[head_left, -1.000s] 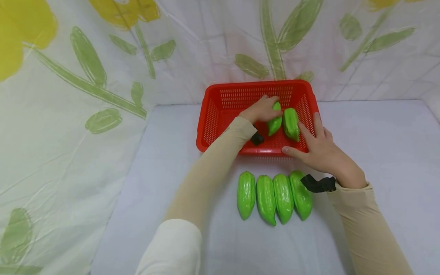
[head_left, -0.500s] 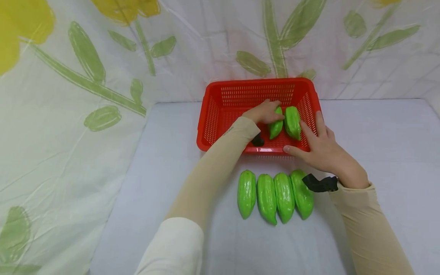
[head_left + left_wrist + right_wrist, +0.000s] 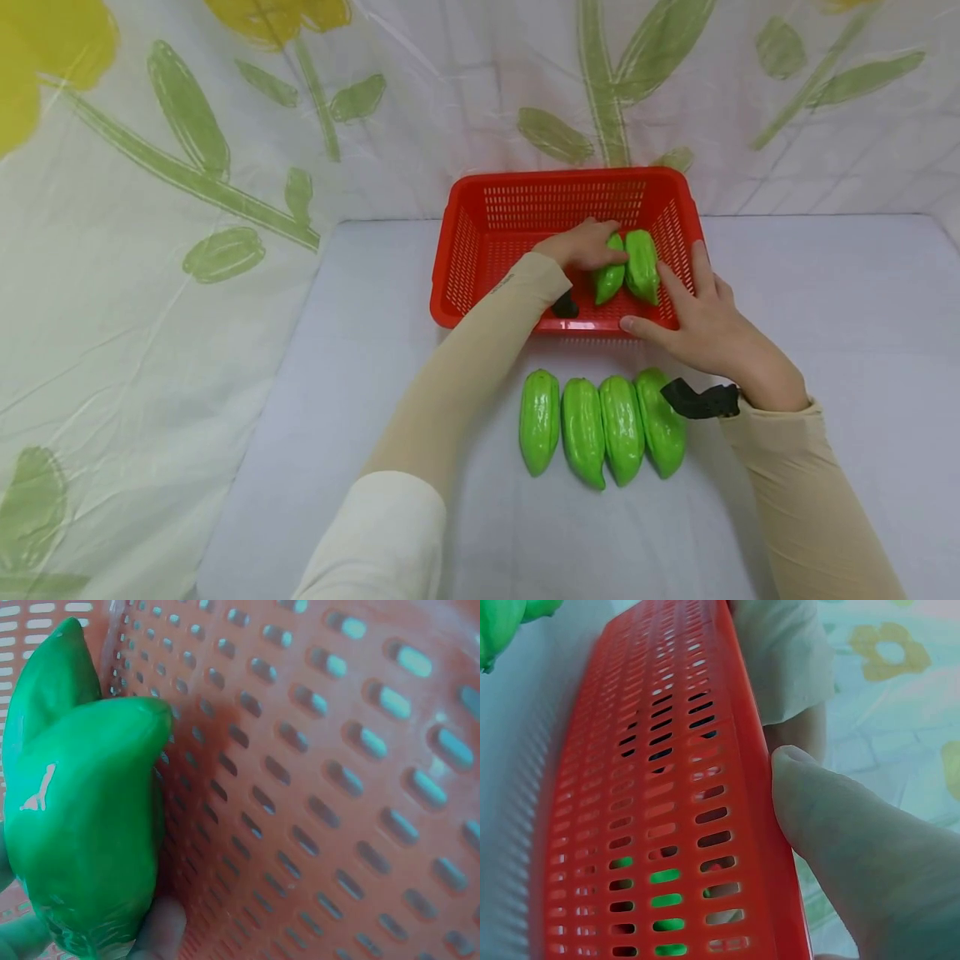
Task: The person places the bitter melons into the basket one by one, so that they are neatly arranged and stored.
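In the head view my left hand (image 3: 581, 244) reaches into the red plastic basket (image 3: 570, 322) and grips a glossy green banana-like fruit (image 3: 609, 283). The left wrist view shows fingertips on both sides of this fruit (image 3: 86, 817). Just to its right lies a second green banana-like fruit (image 3: 642, 265). My right hand (image 3: 705, 329) spreads over the basket's front right corner. Its thumb touches the front rim, and one finger reaches inside beside the second fruit. Another finger lies along the right wall. In the right wrist view the thumb (image 3: 832, 817) rests on the rim.
Several more green banana-like fruits (image 3: 621, 429) lie side by side on the white-covered table (image 3: 360, 350) in front of the basket. Behind the basket hangs a white curtain (image 3: 420, 150) with yellow flowers and green leaves.
My left hand has slid the gripped fruit slightly right, narrowing the gap to the second one. The right hand has stayed at the basket corner, and the head view has shifted a little.
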`<state>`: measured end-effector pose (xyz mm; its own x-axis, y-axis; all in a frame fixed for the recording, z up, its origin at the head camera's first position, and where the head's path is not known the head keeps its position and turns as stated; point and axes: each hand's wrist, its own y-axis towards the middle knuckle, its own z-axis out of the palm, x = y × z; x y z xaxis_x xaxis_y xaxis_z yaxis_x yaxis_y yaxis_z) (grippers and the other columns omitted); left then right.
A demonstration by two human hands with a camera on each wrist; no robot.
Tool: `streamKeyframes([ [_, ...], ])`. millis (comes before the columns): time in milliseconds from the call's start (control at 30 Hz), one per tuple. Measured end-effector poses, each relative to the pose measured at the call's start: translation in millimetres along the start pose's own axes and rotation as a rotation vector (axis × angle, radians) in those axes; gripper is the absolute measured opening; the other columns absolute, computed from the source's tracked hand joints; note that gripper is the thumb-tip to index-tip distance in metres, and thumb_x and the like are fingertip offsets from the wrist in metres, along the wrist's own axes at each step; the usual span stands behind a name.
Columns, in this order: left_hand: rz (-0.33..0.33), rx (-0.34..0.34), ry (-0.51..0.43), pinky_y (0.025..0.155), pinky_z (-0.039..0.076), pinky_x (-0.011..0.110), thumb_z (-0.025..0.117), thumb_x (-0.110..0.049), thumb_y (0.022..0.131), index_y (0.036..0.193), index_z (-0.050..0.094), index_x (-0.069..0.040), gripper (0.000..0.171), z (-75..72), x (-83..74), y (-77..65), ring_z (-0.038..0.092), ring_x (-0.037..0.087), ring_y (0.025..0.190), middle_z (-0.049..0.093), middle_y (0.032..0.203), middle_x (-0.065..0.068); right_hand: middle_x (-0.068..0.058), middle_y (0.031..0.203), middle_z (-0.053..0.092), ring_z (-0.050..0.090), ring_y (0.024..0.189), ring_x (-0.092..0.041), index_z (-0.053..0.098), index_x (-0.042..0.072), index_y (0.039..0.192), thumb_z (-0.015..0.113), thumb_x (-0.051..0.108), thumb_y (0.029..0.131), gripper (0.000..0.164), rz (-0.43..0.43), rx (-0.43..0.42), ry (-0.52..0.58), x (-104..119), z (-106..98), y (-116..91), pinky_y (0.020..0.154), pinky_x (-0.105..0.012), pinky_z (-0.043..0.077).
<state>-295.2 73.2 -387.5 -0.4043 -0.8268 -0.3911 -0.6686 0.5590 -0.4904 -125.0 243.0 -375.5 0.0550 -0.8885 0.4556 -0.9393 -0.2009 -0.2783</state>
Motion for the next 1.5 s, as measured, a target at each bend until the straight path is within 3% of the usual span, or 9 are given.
streamKeyframes([
  [400,-0.021,0.008,-0.048,0.130,0.019,0.032,0.046,-0.052,0.107,0.168,0.018,-0.020,0.075,-2.9,1.1,0.2,0.017,0.017,0.161,0.027,0.172,0.000,-0.019,0.166,-0.037,0.005,0.145,-0.072,0.000,0.009,0.167,0.054,0.074,0.095,0.111,-0.001,0.001,0.009,1.4,-1.0,-2.3,0.098,-0.088,0.031],
  [667,-0.010,-0.037,-0.078,0.125,0.030,0.028,0.047,-0.051,0.106,0.166,0.026,-0.017,0.072,-3.1,3.8,-0.9,0.037,0.013,0.151,0.039,0.165,0.001,-0.019,0.166,-0.037,0.005,0.146,-0.072,0.000,0.010,0.168,0.054,0.074,0.094,0.111,0.000,-0.002,0.015,1.8,-1.4,-2.0,0.099,-0.088,0.030],
  [1000,0.025,-0.044,-0.053,0.125,0.029,0.027,0.048,-0.047,0.107,0.166,0.025,-0.015,0.072,-4.0,4.3,-0.4,0.037,0.014,0.151,0.037,0.167,0.004,-0.019,0.166,-0.037,0.005,0.146,-0.072,0.000,0.010,0.168,0.054,0.073,0.095,0.111,0.004,0.003,0.006,2.1,-1.6,-2.1,0.098,-0.088,0.031],
  [1500,-0.037,-0.073,-0.083,0.130,0.019,0.032,0.041,-0.055,0.107,0.168,0.021,-0.019,0.074,-2.2,5.3,0.1,0.017,0.016,0.161,0.027,0.172,0.000,-0.017,0.166,-0.037,0.006,0.146,-0.071,0.000,0.010,0.168,0.054,0.076,0.093,0.113,0.005,-0.003,0.008,0.2,-0.1,-3.3,0.099,-0.087,0.031],
])
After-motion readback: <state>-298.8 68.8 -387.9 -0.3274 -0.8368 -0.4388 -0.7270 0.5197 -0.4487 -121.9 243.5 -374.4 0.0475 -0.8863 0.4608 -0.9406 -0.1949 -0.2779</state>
